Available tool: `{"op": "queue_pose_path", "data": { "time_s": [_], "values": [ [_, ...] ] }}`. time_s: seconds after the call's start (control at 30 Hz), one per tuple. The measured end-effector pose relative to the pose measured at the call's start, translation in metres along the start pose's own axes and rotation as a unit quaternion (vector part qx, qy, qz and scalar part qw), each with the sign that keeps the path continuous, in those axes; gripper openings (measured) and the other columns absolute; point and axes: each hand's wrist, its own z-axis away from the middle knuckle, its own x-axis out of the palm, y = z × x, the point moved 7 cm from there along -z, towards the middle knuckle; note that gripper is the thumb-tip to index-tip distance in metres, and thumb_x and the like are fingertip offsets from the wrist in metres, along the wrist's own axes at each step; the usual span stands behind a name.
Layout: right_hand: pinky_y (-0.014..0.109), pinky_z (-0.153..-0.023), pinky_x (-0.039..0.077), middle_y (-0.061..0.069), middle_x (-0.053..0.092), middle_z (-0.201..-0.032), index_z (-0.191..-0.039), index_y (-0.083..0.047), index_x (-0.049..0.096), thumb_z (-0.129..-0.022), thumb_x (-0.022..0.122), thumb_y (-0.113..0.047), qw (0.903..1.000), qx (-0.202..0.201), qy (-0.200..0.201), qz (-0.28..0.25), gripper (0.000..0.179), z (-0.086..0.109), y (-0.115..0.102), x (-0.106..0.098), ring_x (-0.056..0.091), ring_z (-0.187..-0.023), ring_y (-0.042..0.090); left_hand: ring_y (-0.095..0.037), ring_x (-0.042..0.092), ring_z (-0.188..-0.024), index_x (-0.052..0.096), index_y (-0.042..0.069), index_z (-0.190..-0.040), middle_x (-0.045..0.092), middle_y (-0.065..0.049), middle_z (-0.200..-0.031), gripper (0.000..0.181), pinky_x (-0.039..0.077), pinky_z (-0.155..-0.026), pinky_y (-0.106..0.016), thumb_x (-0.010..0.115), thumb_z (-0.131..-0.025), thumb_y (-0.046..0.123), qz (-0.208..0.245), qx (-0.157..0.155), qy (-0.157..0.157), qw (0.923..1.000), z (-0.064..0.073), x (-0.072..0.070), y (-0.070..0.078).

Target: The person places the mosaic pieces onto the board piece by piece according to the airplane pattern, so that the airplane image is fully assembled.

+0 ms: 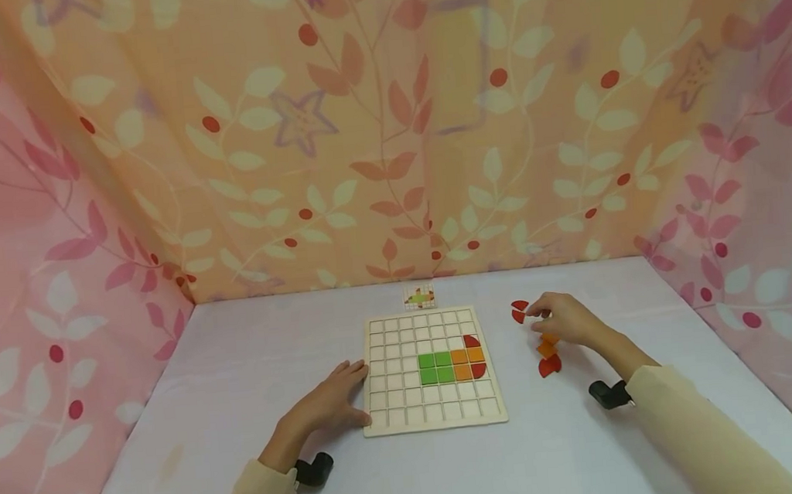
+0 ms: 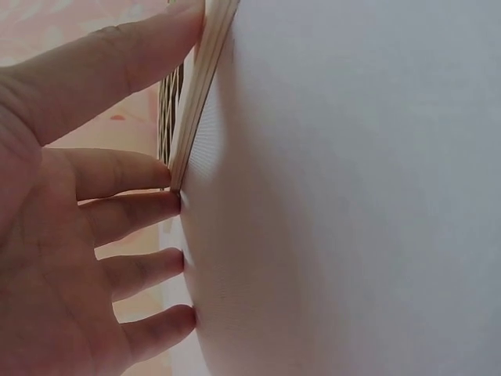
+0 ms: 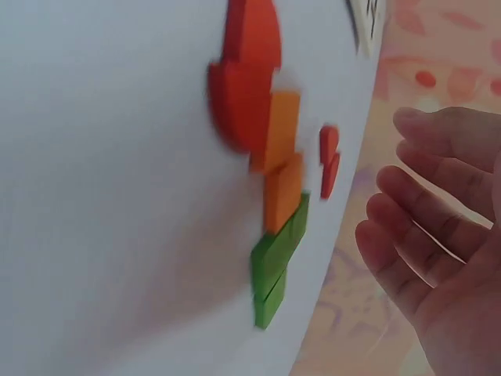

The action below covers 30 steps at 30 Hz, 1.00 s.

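Observation:
A pale wooden grid board (image 1: 397, 398) lies on the table, with a block of green squares (image 1: 443, 358), orange squares (image 1: 459, 356) and two red rounded pieces (image 1: 479, 370) in its cells. My left hand (image 1: 331, 400) rests at the board's left edge, thumb and index finger touching it, fingers extended. To the right of the board, my right hand (image 1: 565, 319) hovers over loose pieces, fingers loosely bent, nothing held. Below it are orange squares (image 3: 283, 192), red rounded pieces (image 3: 246, 102) and green pieces (image 3: 272, 262); the hand hides the green ones in the head view.
A small pattern card (image 1: 419, 297) lies behind the board. Two red pieces (image 1: 519, 317) sit apart, just left of the right fingertips. Patterned curtains (image 1: 387, 139) close off the back and sides of the white-covered table (image 1: 238, 368).

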Motion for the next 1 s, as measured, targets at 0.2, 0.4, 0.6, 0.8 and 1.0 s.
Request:
{"op": "queue_pose_path", "data": {
  "time_s": [0.2, 0.4, 0.6, 0.8, 1.0],
  "values": [
    [0.044, -0.082, 0.051, 0.018, 0.065, -0.104, -0.111, 0.003, 0.069, -0.087, 0.066, -0.012, 0.9996, 0.03, 0.0, 0.001, 0.029, 0.005, 0.033, -0.013, 0.055, -0.095, 0.032, -0.037, 0.019, -0.15, 0.04, 0.002, -0.148, 0.032, -0.012, -0.158, 0.087, 0.025, -0.117, -0.056, 0.083, -0.075, 0.023, 0.0, 0.002, -0.002, 1.0, -0.001, -0.003, 0.004],
    [0.054, -0.091, 0.05, 0.023, 0.063, -0.112, -0.114, 0.005, 0.067, -0.087, 0.063, -0.01, 0.9978, 0.063, -0.02, -0.01, 0.031, 0.007, 0.057, -0.01, 0.056, -0.102, 0.038, -0.038, 0.019, -0.15, 0.04, 0.001, -0.147, 0.033, -0.013, -0.158, 0.088, 0.024, -0.118, -0.056, 0.084, -0.074, 0.022, 0.003, 0.003, -0.004, 1.0, -0.001, -0.002, 0.005],
    [0.058, -0.098, 0.046, 0.026, 0.063, -0.114, -0.113, 0.007, 0.066, -0.082, 0.062, -0.002, 0.9954, 0.086, -0.042, 0.001, 0.032, 0.009, 0.073, -0.006, 0.057, -0.103, 0.039, -0.039, 0.019, -0.149, 0.04, 0.0, -0.147, 0.033, -0.014, -0.158, 0.088, 0.024, -0.118, -0.056, 0.085, -0.074, 0.021, 0.005, 0.006, -0.004, 1.0, -0.002, 0.0, 0.005],
    [0.059, -0.098, 0.045, 0.026, 0.064, -0.109, -0.108, 0.01, 0.067, -0.076, 0.063, 0.003, 0.9957, 0.072, -0.05, 0.032, 0.033, 0.009, 0.076, -0.006, 0.058, -0.102, 0.041, -0.04, 0.019, -0.149, 0.04, -0.001, -0.146, 0.033, -0.016, -0.157, 0.088, 0.024, -0.118, -0.057, 0.085, -0.074, 0.02, 0.006, 0.009, -0.004, 0.9999, -0.001, 0.0, 0.005],
    [0.059, -0.097, 0.046, 0.024, 0.065, -0.103, -0.108, 0.01, 0.068, -0.077, 0.065, 0.004, 0.9959, 0.063, -0.044, 0.049, 0.032, 0.009, 0.078, -0.007, 0.059, -0.098, 0.04, -0.04, 0.019, -0.149, 0.04, 0.0, -0.147, 0.033, -0.015, -0.158, 0.088, 0.024, -0.118, -0.056, 0.084, -0.074, 0.02, 0.005, 0.005, -0.003, 1.0, 0.0, 0.0, 0.004]
  ]
}}
